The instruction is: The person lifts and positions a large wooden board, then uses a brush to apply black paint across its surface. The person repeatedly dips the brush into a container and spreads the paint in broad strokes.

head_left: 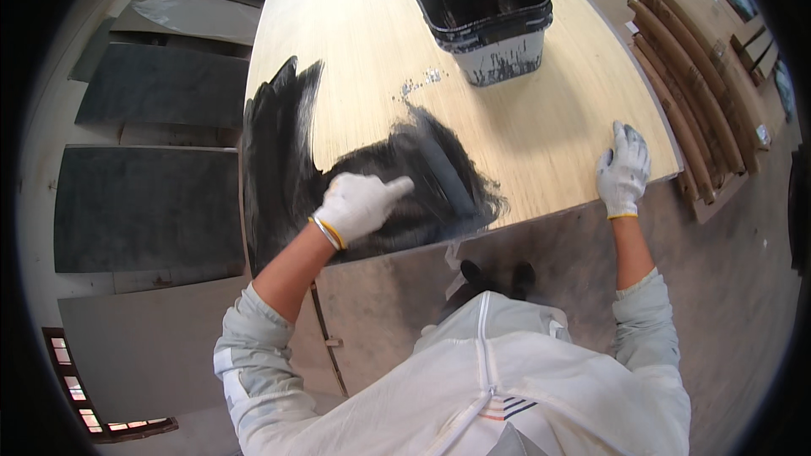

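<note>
A large pale wood-grain board (363,25) lies in front of me, its left and near parts coated with wet black paint (283,135). My left hand (359,205), in a white knit glove, is closed over the black patch with its index finger stretched forward. It grips a wide dark scraper (446,173), whose blade lies slanted on the paint; its grip is hard to make out against the black. My right hand (623,171), in a paint-smudged glove, rests on the board near its right corner, fingers extended and holding nothing.
A black-rimmed square bucket (503,59), dark inside and streaked with paint, stands on the board's far right part. Dark coated panels (148,209) line the left side. A stack of brown curved-edged boards (693,76) lies to the right. Grey floor (591,262) shows below.
</note>
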